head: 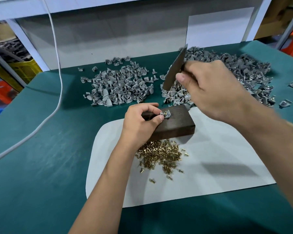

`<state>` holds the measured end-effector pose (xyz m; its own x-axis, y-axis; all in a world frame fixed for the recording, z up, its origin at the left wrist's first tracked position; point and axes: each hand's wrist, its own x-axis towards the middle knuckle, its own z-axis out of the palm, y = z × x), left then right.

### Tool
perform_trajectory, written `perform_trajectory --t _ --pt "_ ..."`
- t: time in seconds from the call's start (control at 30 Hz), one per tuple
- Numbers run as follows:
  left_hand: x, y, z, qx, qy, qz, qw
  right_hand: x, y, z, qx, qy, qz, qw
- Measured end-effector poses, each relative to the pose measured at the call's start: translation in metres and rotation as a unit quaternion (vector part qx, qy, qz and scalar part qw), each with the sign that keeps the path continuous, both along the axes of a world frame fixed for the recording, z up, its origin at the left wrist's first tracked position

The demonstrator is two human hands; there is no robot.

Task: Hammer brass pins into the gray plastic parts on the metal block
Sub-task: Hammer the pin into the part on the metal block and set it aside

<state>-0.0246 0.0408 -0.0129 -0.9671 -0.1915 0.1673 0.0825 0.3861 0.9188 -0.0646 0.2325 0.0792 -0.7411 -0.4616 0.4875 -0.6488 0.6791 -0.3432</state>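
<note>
While the left hand (140, 122) is pinching a gray part (166, 115) with its pin (165, 113) standing proud on the block (174, 125) mid-table, the right hand (213, 92) is gripping a raised bar (175, 68); big piles are awaiting.

Your bench (41, 149) is covered in green matting. Toward its far edge lie two heaps of gray plastic parts: a smaller pile (120, 85) near the middle and a larger pile (235, 76) spreading to the far right corner, with a few strays by the right edge. A white sheet (218, 157) lies on the near half, carrying the dark metal block (176, 124) and a scatter of brass pins (161, 154) just in front of it. A white cable (58, 78) trails across the left side.
</note>
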Motion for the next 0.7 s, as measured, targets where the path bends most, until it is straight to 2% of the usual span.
perform_trajectory --t 0.07,0.13,0.2,0.27,0.37,0.4,0.47,0.53,0.6,0.7 --pt "0.000 0.000 0.000 0.005 -0.003 0.000 1.000 0.008 -0.004 -0.009 0.025 -0.020 -0.009 0.999" --pt "0.001 0.000 0.000 0.009 -0.002 -0.002 1.000 0.015 -0.008 -0.018 0.125 -0.084 -0.024 0.988" --pt "0.001 0.001 0.000 0.010 -0.002 -0.002 1.000 0.012 -0.005 -0.014 0.189 -0.083 -0.053 0.977" --pt "0.000 0.001 -0.001 0.004 -0.003 0.001 1.000 0.007 -0.002 -0.006 0.165 -0.033 -0.063 0.984" --pt "-0.001 0.000 -0.001 0.002 -0.003 0.007 1.000 0.012 -0.004 -0.007 0.027 0.030 -0.054 0.998" --pt "-0.001 0.000 -0.001 0.002 -0.001 0.006 1.000 0.015 -0.007 -0.011 0.041 0.012 -0.051 0.998" --pt "0.000 0.001 -0.001 0.004 0.001 0.001 1.000 0.019 -0.010 -0.022 0.136 -0.066 -0.052 0.987" --pt "0.001 0.001 0.001 0.003 -0.003 0.000 1.000 0.014 -0.005 -0.017 0.196 -0.075 -0.071 0.975" --pt "0.000 0.001 0.000 0.001 -0.008 0.002 1.000 0.010 -0.001 -0.009 0.181 -0.031 -0.083 0.979" --pt "-0.001 0.000 -0.001 -0.001 -0.003 0.003 1.000 0.016 -0.004 -0.011 0.059 0.014 -0.070 0.996"
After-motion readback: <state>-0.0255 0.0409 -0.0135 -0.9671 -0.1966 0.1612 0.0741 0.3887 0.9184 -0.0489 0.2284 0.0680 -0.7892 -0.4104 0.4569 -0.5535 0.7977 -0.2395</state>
